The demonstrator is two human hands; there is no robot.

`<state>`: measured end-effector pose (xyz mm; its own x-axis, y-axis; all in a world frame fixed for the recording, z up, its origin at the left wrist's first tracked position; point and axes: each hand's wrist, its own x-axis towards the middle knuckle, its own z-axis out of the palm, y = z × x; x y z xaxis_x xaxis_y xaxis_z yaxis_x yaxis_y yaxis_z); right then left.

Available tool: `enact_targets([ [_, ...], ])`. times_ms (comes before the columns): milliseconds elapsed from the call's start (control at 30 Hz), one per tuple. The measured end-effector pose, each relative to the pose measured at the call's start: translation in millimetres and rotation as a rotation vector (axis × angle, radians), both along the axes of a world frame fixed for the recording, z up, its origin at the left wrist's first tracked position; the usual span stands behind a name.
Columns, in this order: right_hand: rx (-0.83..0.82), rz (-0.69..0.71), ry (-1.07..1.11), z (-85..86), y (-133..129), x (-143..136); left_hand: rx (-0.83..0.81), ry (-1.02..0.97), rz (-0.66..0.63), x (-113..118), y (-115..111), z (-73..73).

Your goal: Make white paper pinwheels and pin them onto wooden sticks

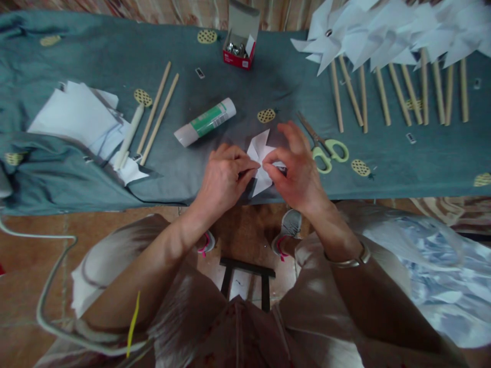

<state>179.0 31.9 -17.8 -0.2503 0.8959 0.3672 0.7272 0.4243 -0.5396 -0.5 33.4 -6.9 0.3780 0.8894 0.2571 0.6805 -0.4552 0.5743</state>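
Observation:
Between my hands, near the table's front edge, is a white paper pinwheel (262, 180) with its pointed blades folded in. My left hand (229, 174) pinches it at the centre from the left, thumb and forefinger together. From the other side my right hand (293, 166) grips the folded paper close to the same centre, its other fingers raised. My fingertips hide part of the middle. A pair of scissors with pale green handles (330, 149) lies just beyond my right hand. A glue stick with a green label (207, 121) rests beyond my left hand.
At the back right lie several finished pinwheels (368, 36) on wooden sticks. A red box of metal pins (240, 53) stands open at the back. White paper sheets (79, 115) and two loose wooden sticks (159, 115) are on the left. A white cable (49, 286) hangs at lower left.

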Motion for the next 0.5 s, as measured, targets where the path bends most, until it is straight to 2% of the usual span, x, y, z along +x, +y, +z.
enact_targets([
  [500, -0.03, -0.022, 0.026, -3.4, -1.1, 1.9, -0.022, -0.016, 0.001, 0.1, 0.3, 0.9],
])
